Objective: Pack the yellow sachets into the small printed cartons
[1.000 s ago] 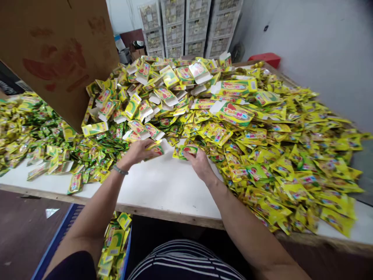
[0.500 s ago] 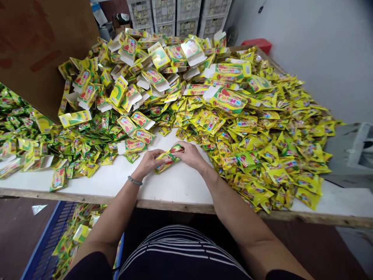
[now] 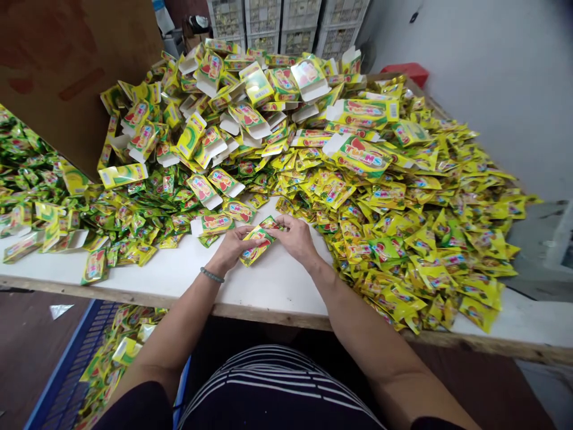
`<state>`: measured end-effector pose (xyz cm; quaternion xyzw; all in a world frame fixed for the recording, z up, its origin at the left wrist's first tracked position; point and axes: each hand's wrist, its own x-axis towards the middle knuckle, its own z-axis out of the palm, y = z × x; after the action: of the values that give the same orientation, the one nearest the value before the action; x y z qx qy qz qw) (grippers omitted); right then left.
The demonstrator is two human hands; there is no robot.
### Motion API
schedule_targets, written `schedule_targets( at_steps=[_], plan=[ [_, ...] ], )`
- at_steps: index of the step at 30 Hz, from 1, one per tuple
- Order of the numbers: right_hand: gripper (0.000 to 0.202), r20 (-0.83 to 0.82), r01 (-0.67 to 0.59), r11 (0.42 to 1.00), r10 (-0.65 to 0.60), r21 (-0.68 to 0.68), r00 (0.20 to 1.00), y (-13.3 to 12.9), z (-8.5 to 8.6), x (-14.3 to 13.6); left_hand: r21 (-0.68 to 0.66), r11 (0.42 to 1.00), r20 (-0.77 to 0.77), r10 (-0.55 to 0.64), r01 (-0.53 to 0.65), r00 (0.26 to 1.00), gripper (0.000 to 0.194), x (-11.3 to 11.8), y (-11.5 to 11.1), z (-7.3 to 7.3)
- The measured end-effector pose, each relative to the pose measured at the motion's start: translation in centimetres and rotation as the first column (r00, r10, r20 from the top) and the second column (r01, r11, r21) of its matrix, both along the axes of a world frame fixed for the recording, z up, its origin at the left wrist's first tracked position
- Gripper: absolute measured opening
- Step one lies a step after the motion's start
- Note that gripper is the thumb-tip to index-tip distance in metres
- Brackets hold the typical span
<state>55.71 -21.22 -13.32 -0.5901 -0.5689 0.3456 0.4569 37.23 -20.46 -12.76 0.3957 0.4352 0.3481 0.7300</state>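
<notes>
Between my hands, just above the white tabletop, is a small yellow-green carton (image 3: pixel 256 249) with red fruit on its print. My left hand (image 3: pixel 230 248) is closed round its left side, thumb across the face. At the carton's upper right end, my right hand (image 3: pixel 295 240) is closed with its fingertips pinching. A green and red piece shows there; whether it is a flap or a sachet I cannot tell. Beyond the hands lie flat open cartons (image 3: pixel 216 223). Yellow sachets (image 3: pixel 385 239) are heaped to the right, green sachets (image 3: pixel 134 218) to the left.
A large pile of open cartons (image 3: pixel 255 86) rises at the back. A brown cardboard box (image 3: pixel 76 77) leans in at the upper left. Below the table's wooden edge (image 3: pixel 268 316) stands a blue crate (image 3: pixel 67 364) with filled cartons. White crates (image 3: pixel 264 21) are stacked behind.
The carton has turned a little, showing more of its printed face. My right fingers have shifted slightly at its end, and the view has swung slightly left.
</notes>
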Motion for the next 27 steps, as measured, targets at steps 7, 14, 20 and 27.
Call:
schedule_targets(
  at_steps=[7,14,20,27],
  plan=[
    [0.019,0.007,-0.106,0.993,0.106,0.053,0.994,-0.4,0.2,-0.1,0.055,0.998,0.023,0.022,-0.023,0.999,0.046,0.0,-0.1,0.0],
    [0.029,-0.131,-0.121,0.986,0.135,0.110,0.982,-1.1,0.7,-1.4,0.092,0.986,0.073,0.135,-0.142,0.988,0.051,0.3,0.0,0.2],
    [0.035,-0.105,-0.041,0.985,0.059,0.166,0.993,-1.1,0.8,-2.0,0.201,0.958,0.056,0.196,-0.203,0.979,0.072,0.4,-0.2,0.0],
    [0.037,-0.304,-0.218,0.976,0.212,0.012,0.929,-0.8,0.5,-2.1,0.220,0.955,0.102,0.180,-0.199,0.978,0.058,0.2,-0.3,0.2]
  ],
)
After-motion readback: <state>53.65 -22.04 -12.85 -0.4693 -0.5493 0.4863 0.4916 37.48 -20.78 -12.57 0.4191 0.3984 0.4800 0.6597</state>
